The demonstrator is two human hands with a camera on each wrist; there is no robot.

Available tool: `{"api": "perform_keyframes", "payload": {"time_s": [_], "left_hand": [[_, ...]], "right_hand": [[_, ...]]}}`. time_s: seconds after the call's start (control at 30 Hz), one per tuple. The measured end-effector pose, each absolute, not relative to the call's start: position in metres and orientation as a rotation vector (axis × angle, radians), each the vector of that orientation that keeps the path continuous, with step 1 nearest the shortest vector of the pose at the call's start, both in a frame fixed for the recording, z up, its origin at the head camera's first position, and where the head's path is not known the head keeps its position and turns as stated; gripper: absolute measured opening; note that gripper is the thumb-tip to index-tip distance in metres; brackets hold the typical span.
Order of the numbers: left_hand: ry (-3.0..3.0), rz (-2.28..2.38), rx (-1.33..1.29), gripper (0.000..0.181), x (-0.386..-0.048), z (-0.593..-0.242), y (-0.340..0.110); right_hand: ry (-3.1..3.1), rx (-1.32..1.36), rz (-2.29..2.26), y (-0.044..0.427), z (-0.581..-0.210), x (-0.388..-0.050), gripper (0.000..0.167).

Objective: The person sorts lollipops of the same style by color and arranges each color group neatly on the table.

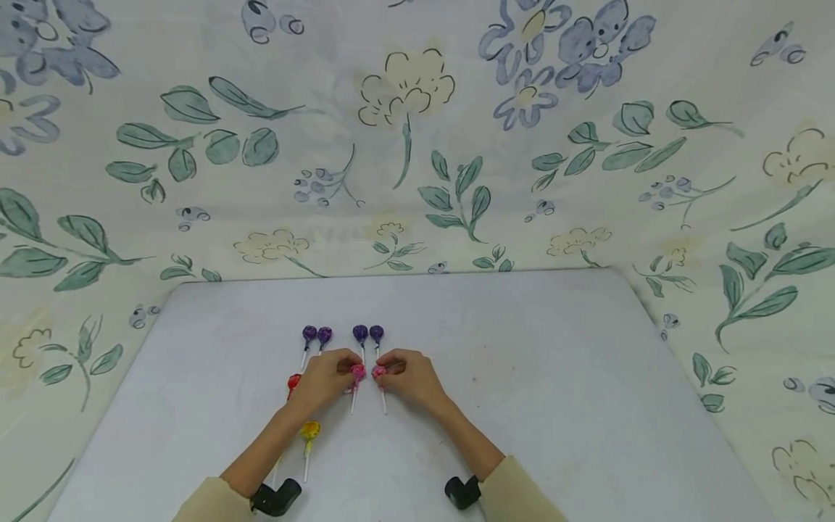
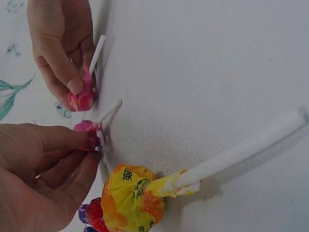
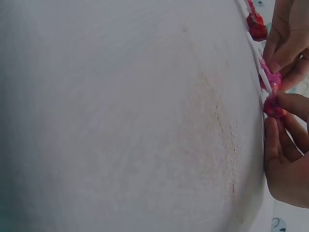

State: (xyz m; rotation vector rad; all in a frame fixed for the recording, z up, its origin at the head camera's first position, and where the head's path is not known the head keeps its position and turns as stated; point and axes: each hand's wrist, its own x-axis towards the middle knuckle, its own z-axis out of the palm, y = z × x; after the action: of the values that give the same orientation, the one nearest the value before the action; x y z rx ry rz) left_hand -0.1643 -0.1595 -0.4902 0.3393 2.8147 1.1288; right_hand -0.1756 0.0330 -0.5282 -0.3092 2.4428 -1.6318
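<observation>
My left hand pinches a pink-wrapped lollipop between thumb and fingertips, its white stick pointing toward me. Just to the right, my right hand pinches another pink lollipop the same way. Both hands are low over the white table, with a small gap between the two candies; the left wrist view shows the left hand's pink lollipop up close. Two purple lollipops lie right behind them. A red lollipop is partly hidden by the left hand.
Two more purple lollipops lie at the back left. A yellow lollipop lies by the left forearm, near another stick partly covered by the arm. The white table is backed by a floral cloth.
</observation>
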Motion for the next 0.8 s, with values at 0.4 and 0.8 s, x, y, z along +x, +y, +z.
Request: {"api": "perform_keyframes", "payload": {"time_s": [0.4, 0.8], "left_hand": [[2.795, 1.130, 0.320, 0.017, -0.1633, -0.4877, -0.1589], [2.790, 1.101, 0.286, 0.019, -0.1647, -0.4891, -0.1581]], "right_hand": [[2.456, -0.296, -1.618, 0.0303, -0.5272, -0.1749, 0.016], [2.495, -0.340, -1.603, 0.0312, -0.5297, -0.1752, 0.019]]}}
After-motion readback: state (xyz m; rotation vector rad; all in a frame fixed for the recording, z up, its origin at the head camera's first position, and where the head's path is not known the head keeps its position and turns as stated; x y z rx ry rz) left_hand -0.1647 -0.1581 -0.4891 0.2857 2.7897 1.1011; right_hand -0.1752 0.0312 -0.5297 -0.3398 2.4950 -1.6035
